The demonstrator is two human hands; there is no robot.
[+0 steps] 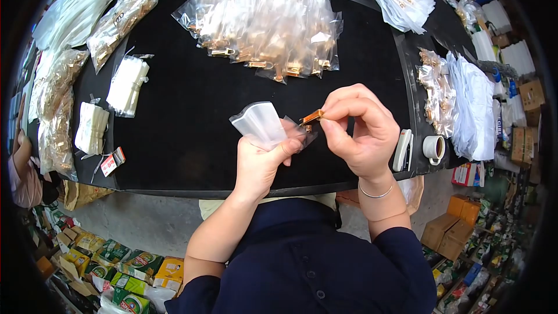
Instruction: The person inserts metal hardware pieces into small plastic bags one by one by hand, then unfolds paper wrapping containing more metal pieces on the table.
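My left hand [260, 164] is closed around a small stack of clear plastic bags [260, 123], whose ends fan out above the thumb. By its fingertips, a bag mouth holds a second small gold-coloured piece [308, 128]. Between thumb and forefinger, my right hand [365, 131] pinches a small gold-coloured metal piece [311, 117], elongated like a clasp; its exact kind is hard to make out. The tip of that piece is at the bag's opening. Further up the black table lies a large heap of filled clear bags [267, 17] with gold pieces inside.
Bundled bag stacks [128, 86] and a small red-and-white box [113, 161] lie left. Bulging bags of gold pieces [61, 110] line the left edge. A stapler [402, 150], a cup [433, 149] and white bags [469, 107] sit right. Cartons [447, 235] stand on the floor.
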